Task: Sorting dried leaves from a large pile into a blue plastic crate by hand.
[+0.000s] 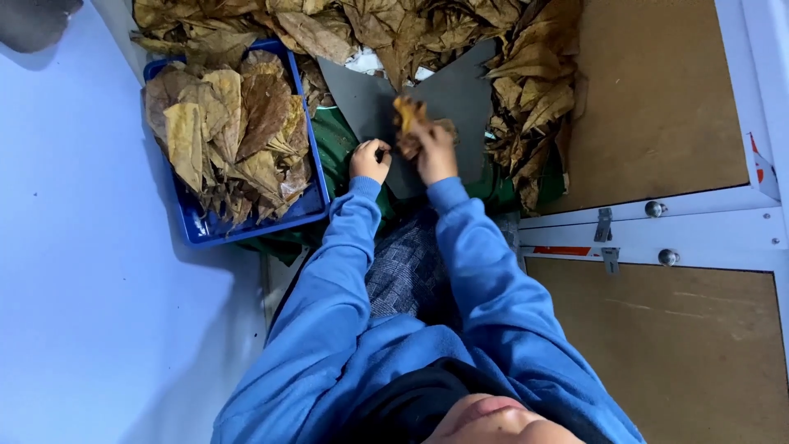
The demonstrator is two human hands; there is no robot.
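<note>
You are working one dried leaf [408, 115] between both hands over the grey sheet [460, 99]: your left hand [370, 159] is clenching near its lower end, your right hand [433, 150] is gripping its crumpled brown-orange blade. By my judgement you are sorting singly, and the next move is calling for a steady pinch, since the leaf is looking brittle and curled. Farther out, the blue tray [191, 224] is holding flattened leaves, and the loose heap [370, 29] is lying beyond.
</note>
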